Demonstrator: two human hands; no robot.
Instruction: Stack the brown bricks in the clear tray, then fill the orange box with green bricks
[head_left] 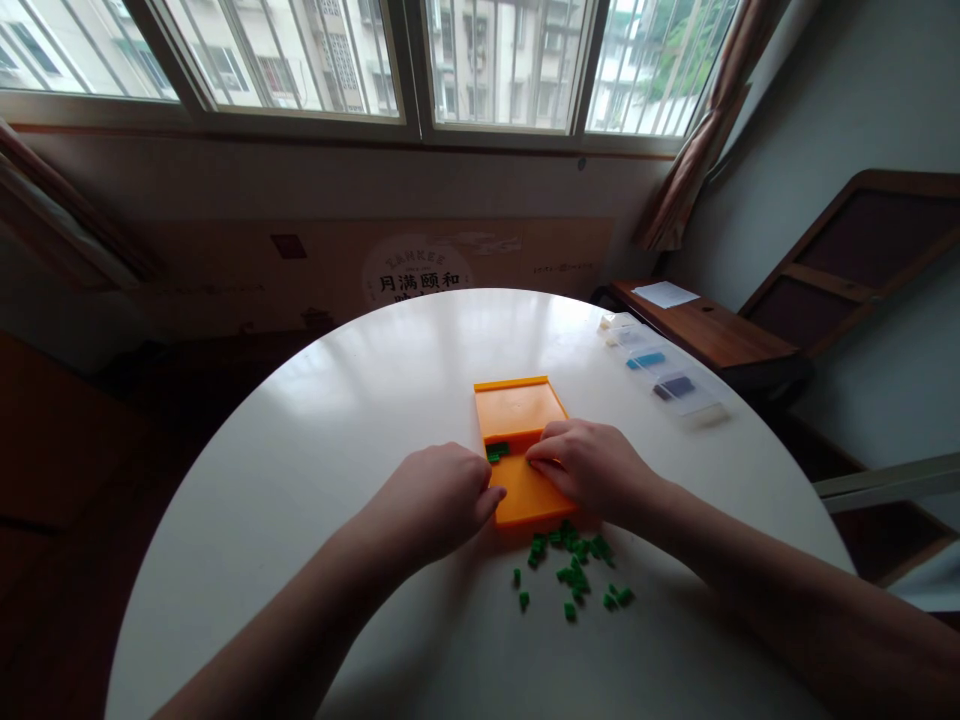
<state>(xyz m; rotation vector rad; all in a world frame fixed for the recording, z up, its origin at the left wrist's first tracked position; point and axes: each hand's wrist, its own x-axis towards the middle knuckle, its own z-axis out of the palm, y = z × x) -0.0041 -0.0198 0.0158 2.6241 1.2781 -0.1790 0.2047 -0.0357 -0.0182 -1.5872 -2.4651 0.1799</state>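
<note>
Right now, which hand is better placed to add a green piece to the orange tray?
Likely the right hand: it is closed in a pinch over the orange tray, near the green pieces there, while the left hand is at its left edge.

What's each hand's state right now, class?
Left hand: curled closed at the orange tray's left edge; firm hold unclear.
Right hand: pinched closed over the tray; cannot tell if it holds anything.

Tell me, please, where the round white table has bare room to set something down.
Bare patches of the white table lie left of the left hand, and between the orange tray and the clear plastic organizer. Crowded: the tray's near side, with scattered green blocks, and its right edge, under the right hand.
</note>
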